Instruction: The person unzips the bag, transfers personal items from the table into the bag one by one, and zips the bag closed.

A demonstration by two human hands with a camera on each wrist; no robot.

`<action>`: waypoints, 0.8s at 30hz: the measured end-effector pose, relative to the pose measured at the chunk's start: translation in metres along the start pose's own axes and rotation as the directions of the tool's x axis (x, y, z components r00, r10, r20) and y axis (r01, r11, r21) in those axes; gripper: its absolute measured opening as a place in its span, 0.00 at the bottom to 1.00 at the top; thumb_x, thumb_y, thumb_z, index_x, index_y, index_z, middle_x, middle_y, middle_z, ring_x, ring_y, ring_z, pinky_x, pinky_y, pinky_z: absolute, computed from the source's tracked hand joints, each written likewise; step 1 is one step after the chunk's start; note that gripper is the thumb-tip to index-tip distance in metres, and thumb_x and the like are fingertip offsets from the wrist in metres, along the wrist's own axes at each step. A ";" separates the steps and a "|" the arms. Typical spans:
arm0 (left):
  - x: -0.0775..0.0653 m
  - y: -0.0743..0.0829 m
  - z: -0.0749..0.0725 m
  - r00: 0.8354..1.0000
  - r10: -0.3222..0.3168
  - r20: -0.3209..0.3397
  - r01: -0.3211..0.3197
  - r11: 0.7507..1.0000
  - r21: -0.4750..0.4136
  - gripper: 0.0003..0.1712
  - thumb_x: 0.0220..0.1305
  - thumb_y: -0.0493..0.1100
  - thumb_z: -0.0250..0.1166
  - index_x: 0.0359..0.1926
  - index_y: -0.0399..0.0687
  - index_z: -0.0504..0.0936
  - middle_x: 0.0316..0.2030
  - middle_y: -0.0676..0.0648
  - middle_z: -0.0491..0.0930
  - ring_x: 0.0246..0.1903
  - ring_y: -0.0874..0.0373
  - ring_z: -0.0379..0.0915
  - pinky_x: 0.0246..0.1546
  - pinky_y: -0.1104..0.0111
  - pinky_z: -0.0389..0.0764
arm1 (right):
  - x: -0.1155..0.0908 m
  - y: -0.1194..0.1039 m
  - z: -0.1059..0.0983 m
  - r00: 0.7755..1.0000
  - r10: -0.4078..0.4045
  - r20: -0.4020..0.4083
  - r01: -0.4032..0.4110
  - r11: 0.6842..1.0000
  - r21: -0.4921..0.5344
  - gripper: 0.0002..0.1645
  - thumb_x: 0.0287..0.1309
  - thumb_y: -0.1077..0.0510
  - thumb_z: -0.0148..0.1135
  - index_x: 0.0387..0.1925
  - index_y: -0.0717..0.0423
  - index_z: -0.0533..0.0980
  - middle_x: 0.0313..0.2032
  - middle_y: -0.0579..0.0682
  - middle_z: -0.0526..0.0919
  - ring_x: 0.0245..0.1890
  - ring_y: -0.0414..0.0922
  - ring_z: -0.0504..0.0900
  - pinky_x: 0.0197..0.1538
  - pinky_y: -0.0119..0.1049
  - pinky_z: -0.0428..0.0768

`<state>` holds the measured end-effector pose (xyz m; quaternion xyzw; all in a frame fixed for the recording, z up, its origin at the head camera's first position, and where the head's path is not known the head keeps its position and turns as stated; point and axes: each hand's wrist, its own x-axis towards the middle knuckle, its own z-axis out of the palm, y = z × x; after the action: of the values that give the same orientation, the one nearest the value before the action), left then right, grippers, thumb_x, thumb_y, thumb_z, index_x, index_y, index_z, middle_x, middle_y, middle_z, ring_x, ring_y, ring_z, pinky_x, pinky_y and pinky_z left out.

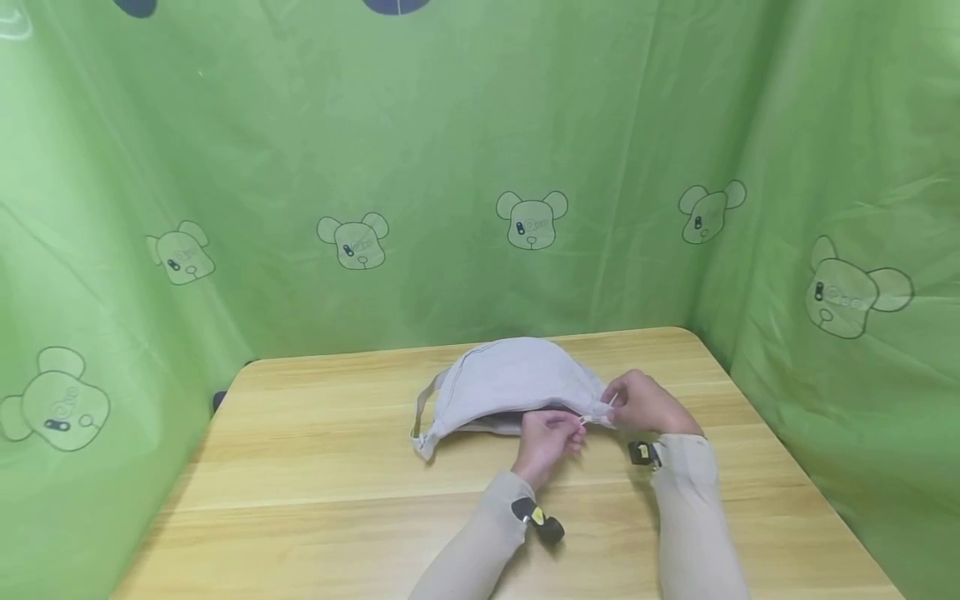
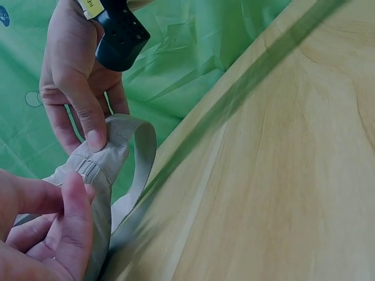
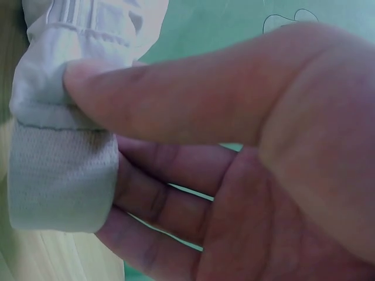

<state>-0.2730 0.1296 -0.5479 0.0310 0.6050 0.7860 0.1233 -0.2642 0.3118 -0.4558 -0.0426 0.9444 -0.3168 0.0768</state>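
Note:
A pale grey crescent-shaped shoulder bag (image 1: pixel 517 375) lies on the table, its zipped mouth (image 1: pixel 498 417) gaping toward me. At the right end of that mouth, my left hand (image 1: pixel 546 442) pinches the small zipper pull between thumb and finger. Those pinching fingertips (image 2: pixel 73 187) sit beside the end of the zipper (image 2: pixel 89 170) in the left wrist view. My right hand (image 1: pixel 648 404) grips the bag's right corner, thumb on top, where the webbing strap (image 3: pixel 61 175) joins. The other fingers of the right hand curl behind the strap. Inside, the bag is dark and its contents are hidden.
The wooden table (image 1: pixel 315 467) has a rounded far right corner. Green curtains (image 1: pixel 450 125) with bear-head prints hang behind it and on both sides. Another stretch of strap (image 1: pixel 422 408) loops out at the bag's left end. A black wrist camera (image 1: pixel 547 527) hangs by my left sleeve.

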 end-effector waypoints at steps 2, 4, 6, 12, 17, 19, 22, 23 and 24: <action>0.000 0.000 -0.001 1.000 -0.002 -0.002 0.002 1.000 0.004 0.04 0.59 0.27 0.69 0.37 0.29 0.88 0.29 0.35 0.89 0.21 0.62 0.81 0.25 0.73 0.88 | 0.001 0.000 0.000 1.000 0.004 -0.001 -0.004 1.000 0.001 0.16 0.49 0.68 0.69 0.42 0.66 0.84 0.32 0.56 0.87 0.31 0.47 0.82 0.35 0.37 0.83; -0.001 0.001 -0.001 1.000 -0.008 -0.005 0.008 1.000 0.009 0.04 0.60 0.27 0.69 0.37 0.29 0.88 0.30 0.35 0.89 0.22 0.62 0.82 0.26 0.73 0.88 | 0.001 0.000 0.000 1.000 0.000 -0.001 0.000 1.000 -0.001 0.16 0.48 0.68 0.69 0.42 0.66 0.84 0.33 0.57 0.87 0.32 0.48 0.82 0.36 0.37 0.84; -0.002 0.002 -0.001 1.000 -0.016 -0.006 0.016 1.000 0.014 0.04 0.60 0.27 0.69 0.37 0.29 0.88 0.30 0.36 0.89 0.22 0.62 0.82 0.28 0.73 0.89 | 0.000 0.000 0.000 1.000 -0.005 0.001 0.005 1.000 -0.005 0.16 0.48 0.69 0.69 0.43 0.66 0.84 0.33 0.58 0.87 0.33 0.48 0.83 0.36 0.38 0.84; -0.004 0.003 -0.002 1.000 -0.008 -0.014 0.008 0.999 0.035 0.05 0.61 0.27 0.68 0.37 0.29 0.87 0.31 0.35 0.89 0.24 0.62 0.83 0.30 0.72 0.90 | 0.000 0.000 0.000 1.000 -0.001 0.002 0.001 1.000 -0.011 0.17 0.47 0.69 0.68 0.43 0.66 0.84 0.34 0.57 0.87 0.33 0.48 0.82 0.37 0.38 0.84; -0.003 0.003 -0.003 1.000 -0.016 -0.014 0.016 0.999 0.029 0.05 0.61 0.27 0.68 0.37 0.29 0.87 0.32 0.34 0.89 0.24 0.62 0.83 0.31 0.72 0.90 | 0.000 0.000 0.000 1.000 0.004 -0.001 -0.004 1.000 -0.009 0.17 0.47 0.69 0.68 0.43 0.65 0.85 0.34 0.57 0.87 0.33 0.48 0.82 0.37 0.38 0.83; -0.003 0.003 -0.003 1.000 -0.021 -0.018 0.022 1.000 0.021 0.05 0.60 0.27 0.68 0.37 0.29 0.87 0.31 0.34 0.89 0.23 0.62 0.83 0.31 0.72 0.90 | -0.001 0.000 -0.001 1.000 -0.001 -0.003 0.001 1.000 -0.009 0.17 0.47 0.69 0.68 0.43 0.65 0.85 0.34 0.57 0.87 0.33 0.48 0.82 0.37 0.38 0.83; -0.003 0.004 -0.004 0.999 -0.025 -0.022 0.025 0.999 0.021 0.05 0.60 0.27 0.68 0.37 0.29 0.87 0.31 0.35 0.89 0.23 0.62 0.83 0.31 0.71 0.90 | -0.002 -0.001 -0.002 1.000 -0.008 -0.004 0.008 1.000 -0.007 0.17 0.47 0.69 0.69 0.43 0.66 0.85 0.34 0.57 0.87 0.33 0.48 0.82 0.37 0.38 0.83; -0.003 0.004 -0.004 0.999 -0.027 -0.023 0.027 0.999 0.020 0.05 0.60 0.27 0.68 0.37 0.29 0.87 0.30 0.35 0.89 0.23 0.62 0.83 0.31 0.72 0.90 | -0.002 -0.001 -0.003 1.000 -0.011 -0.004 0.011 1.000 -0.005 0.17 0.46 0.69 0.69 0.43 0.66 0.85 0.34 0.58 0.87 0.33 0.48 0.82 0.36 0.38 0.83; -0.003 0.004 -0.004 0.999 -0.026 -0.021 0.027 0.999 0.021 0.05 0.60 0.27 0.68 0.37 0.29 0.87 0.30 0.36 0.89 0.23 0.62 0.83 0.31 0.72 0.90 | -0.002 -0.001 -0.003 1.000 -0.013 -0.004 0.013 1.000 -0.005 0.17 0.46 0.69 0.69 0.43 0.67 0.85 0.34 0.58 0.87 0.33 0.48 0.82 0.36 0.38 0.83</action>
<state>-0.2718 0.1240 -0.5446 0.0160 0.6149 0.7781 0.1271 -0.2622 0.3126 -0.4524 -0.0483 0.9450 -0.3152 0.0727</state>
